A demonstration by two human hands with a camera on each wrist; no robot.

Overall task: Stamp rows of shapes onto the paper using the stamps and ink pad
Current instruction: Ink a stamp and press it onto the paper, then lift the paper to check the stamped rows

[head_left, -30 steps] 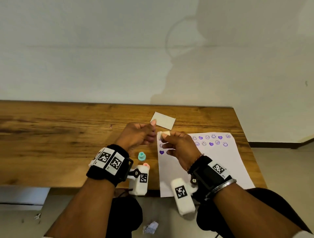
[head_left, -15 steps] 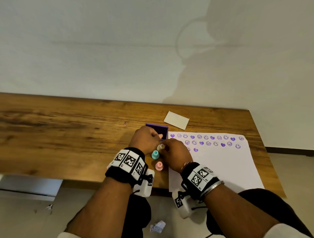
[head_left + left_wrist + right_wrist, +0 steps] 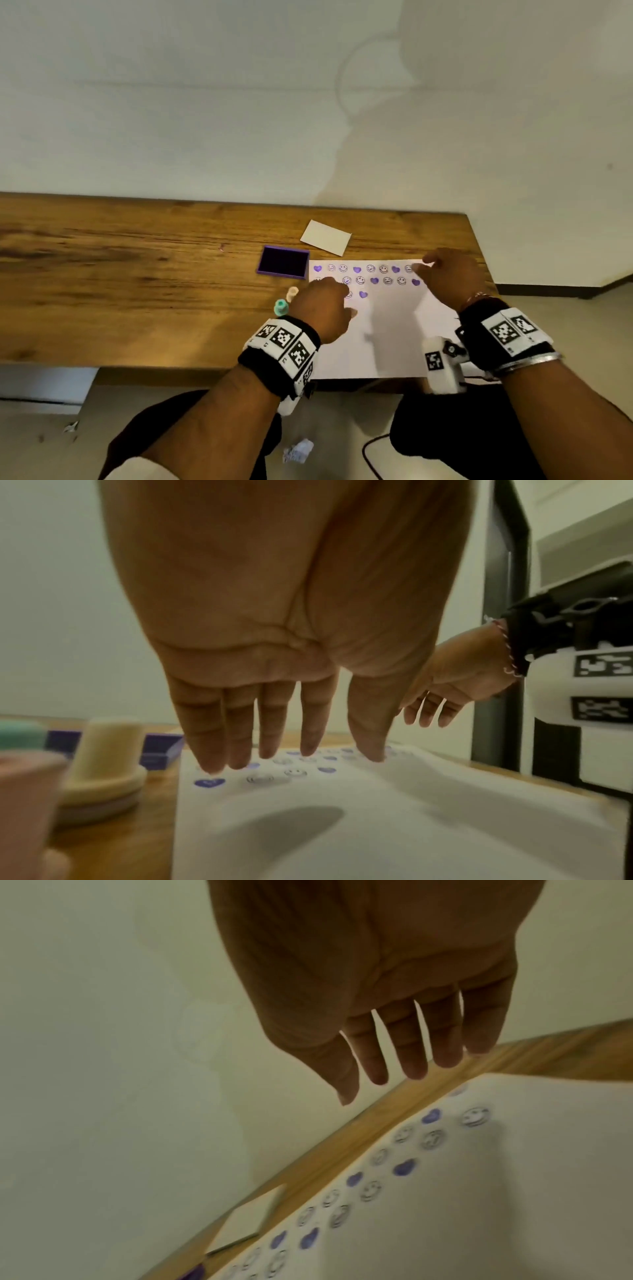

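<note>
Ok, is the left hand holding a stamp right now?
No, the left hand is empty, its fingers straight over the paper, with the cream stamp standing beside it.

Wooden table (image 3: 137, 274) against pale wall (image 3: 205, 102); grey floor (image 3: 51, 428), crumpled paper scrap (image 3: 298, 451).

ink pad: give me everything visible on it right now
The purple rectangular ink pad lies flat and uncovered on the wooden table, a lighter purple rim framing its dark inked face. It sits just off the white paper's far left corner, near a pale card. Neither hand touches it.
</note>
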